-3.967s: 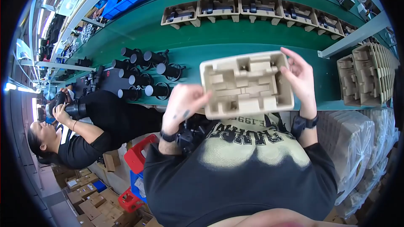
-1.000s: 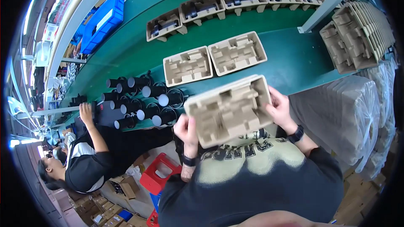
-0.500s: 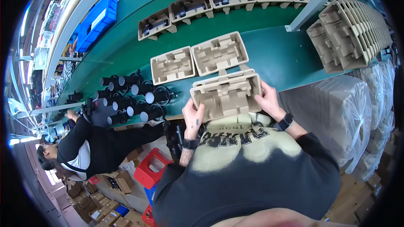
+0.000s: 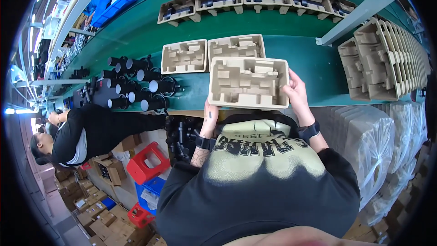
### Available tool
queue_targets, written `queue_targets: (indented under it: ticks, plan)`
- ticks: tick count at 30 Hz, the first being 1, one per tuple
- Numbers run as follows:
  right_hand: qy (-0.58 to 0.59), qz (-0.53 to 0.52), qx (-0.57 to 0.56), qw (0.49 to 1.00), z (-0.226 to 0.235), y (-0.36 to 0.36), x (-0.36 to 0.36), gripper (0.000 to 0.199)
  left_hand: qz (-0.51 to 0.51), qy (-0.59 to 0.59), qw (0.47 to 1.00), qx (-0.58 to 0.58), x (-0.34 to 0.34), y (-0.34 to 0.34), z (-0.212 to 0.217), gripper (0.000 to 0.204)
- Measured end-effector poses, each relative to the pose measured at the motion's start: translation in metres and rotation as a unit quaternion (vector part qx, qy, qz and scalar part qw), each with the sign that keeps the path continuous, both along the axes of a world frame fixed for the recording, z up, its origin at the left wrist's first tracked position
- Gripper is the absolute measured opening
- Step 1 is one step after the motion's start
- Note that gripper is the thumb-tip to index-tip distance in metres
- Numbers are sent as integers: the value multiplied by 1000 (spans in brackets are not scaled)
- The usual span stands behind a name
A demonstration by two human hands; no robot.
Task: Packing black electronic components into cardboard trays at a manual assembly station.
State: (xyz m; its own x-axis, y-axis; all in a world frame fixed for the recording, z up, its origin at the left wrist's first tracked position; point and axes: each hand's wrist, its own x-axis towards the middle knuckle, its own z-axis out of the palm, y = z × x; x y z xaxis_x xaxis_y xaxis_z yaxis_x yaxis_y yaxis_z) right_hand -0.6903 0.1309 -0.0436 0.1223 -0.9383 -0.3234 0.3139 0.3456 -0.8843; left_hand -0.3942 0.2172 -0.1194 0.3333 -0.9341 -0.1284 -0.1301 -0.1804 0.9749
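A tan moulded-pulp tray [image 4: 248, 83] with shaped hollows is held between my two hands, in front of my chest at the bench's near edge. My right hand [image 4: 297, 94] grips its right end, the thumb over the rim. At the near left corner is my left hand [image 4: 210, 113], its fingers mostly hidden beneath and behind the tray. Nothing sits in the hollows. Just beyond, two similar trays lie side by side on the green bench [image 4: 298, 68]: a left tray [image 4: 184, 58], and a right tray [image 4: 236, 44] partly covered by the held one.
Several black cylindrical devices [image 4: 154, 104] with pale round ends stand at left. Filled trays [image 4: 218, 1] line the back, beside a grey metal post [image 4: 359, 11]. Nested trays [image 4: 373, 59] lean at right, above plastic-wrapped stacks [image 4: 364, 141]. A co-worker [image 4: 91, 127] is at far left, near red stools [image 4: 148, 161].
The held tray has turned from tilted to facing up and moved away from my body, now overlapping the right tray behind. My view has shifted somewhat.
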Motion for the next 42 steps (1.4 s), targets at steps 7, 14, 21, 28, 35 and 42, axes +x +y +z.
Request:
queue_targets:
  ticks: [7, 14, 21, 28, 35, 42]
  plan:
    - [-8, 67, -10, 998, -24, 4, 1, 72, 54, 40, 997, 25, 22, 14, -16, 35]
    - [16, -130, -154, 979, -27, -37, -45, 58, 8, -239, 965, 109, 2, 23, 4, 40]
    - [235, -87, -122, 960, -121, -114, -179, 55, 71, -216, 966, 119, 28, 21, 39, 55]
    - [316, -10, -152, 936, -158, -136, -145, 55, 128, -514, 847, -53, 65, -32, 13, 45]
    - [533, -70, -384, 751, -4, -89, -82, 52, -99, -482, 870, 27, -9, -10, -7, 53]
    - [859, -317, -229, 330, 174, -24, -198, 53, -65, -419, 903, -65, -8, -28, -3, 52]
